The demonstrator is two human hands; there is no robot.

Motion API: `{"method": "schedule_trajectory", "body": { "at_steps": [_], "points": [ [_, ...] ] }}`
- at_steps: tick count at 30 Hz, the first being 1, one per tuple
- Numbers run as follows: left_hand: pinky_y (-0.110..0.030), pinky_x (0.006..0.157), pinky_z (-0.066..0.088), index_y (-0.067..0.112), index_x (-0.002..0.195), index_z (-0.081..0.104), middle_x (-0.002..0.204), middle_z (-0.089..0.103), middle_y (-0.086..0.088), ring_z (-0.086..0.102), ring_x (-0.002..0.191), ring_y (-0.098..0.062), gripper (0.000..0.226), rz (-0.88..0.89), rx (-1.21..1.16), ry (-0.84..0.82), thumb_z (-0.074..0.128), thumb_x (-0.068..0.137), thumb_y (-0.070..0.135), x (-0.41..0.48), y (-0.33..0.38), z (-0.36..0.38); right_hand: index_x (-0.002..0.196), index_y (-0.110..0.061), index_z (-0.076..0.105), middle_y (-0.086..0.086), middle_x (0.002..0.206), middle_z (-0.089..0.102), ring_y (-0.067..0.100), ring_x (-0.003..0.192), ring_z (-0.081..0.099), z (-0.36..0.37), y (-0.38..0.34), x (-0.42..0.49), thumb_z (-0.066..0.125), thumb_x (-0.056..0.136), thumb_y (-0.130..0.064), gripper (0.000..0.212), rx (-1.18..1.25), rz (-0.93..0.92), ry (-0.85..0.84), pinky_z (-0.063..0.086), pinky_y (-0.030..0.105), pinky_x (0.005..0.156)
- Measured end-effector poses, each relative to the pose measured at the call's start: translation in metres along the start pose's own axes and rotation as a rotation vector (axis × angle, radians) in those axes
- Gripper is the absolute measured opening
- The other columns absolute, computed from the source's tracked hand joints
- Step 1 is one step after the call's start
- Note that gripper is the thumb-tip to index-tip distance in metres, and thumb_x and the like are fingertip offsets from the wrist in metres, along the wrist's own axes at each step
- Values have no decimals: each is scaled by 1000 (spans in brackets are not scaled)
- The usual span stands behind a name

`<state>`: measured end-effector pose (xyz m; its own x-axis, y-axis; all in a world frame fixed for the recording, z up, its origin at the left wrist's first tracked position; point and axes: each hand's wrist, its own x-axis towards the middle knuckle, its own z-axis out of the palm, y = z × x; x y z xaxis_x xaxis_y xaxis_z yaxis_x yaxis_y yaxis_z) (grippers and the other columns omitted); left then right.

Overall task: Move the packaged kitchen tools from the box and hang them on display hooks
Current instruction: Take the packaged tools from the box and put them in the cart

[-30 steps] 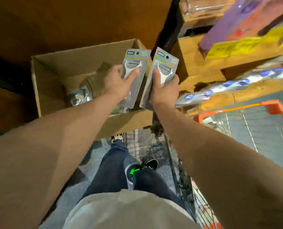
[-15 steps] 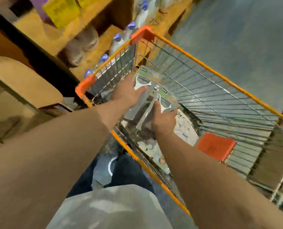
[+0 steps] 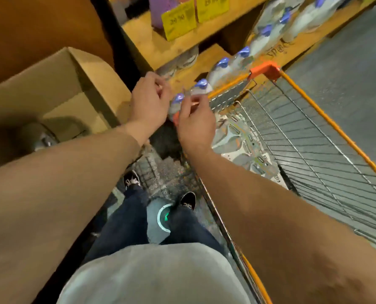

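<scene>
My left hand (image 3: 148,102) and my right hand (image 3: 196,121) hover side by side between the cardboard box (image 3: 73,69) and the shopping cart (image 3: 327,119). Both hands hold nothing, with the fingers loosely curled. Several grey packaged kitchen tools (image 3: 242,139) lie in a heap on the cart's wire bottom, just right of my right hand. The box stands open at the left, and a shiny packaged tool (image 3: 43,140) shows in its shadowed bottom, partly behind my left forearm. No display hooks are in view.
A wooden shelf (image 3: 152,42) runs across the top with yellow price tags (image 3: 178,18) and blue-capped bottles (image 3: 223,66). The cart's orange corner (image 3: 265,70) sits close to the shelf. My legs and shoes (image 3: 188,200) stand on grey floor below.
Both hands have let go of the two peeler packages into the cart. They have pulled back empty to the left, towards the box, and the view has swung left with them.
</scene>
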<state>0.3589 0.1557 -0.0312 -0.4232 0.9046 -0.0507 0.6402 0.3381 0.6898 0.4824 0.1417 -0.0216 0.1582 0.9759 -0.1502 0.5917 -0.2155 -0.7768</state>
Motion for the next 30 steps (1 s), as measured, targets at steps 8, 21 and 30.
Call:
{"method": "schedule_trajectory", "body": {
  "at_steps": [8,21,30],
  "points": [
    [-37,81,48,12,111,66,101,73,-8,67,94,-28,27,-547,24,272,52,104,34,-9,-203,-122,113,-22,63,0,104,73,24,96,68,195,-100,-64,51,105,-33,18,-104,-192,-510,51,34,80],
    [-48,110,40,17,150,36,151,38,-11,41,138,-35,67,-1205,24,-103,65,97,45,-51,-431,-136,141,-25,51,6,137,52,30,124,50,405,-36,-102,74,91,-41,57,-976,-360,-1164,49,45,103],
    [-41,91,49,17,143,39,140,50,-9,56,126,-31,78,-1324,-35,-63,76,87,57,-38,-457,-126,146,-24,44,9,139,47,30,124,46,445,-12,-96,77,84,-54,76,-1174,-673,-1153,43,43,104]
  ]
}}
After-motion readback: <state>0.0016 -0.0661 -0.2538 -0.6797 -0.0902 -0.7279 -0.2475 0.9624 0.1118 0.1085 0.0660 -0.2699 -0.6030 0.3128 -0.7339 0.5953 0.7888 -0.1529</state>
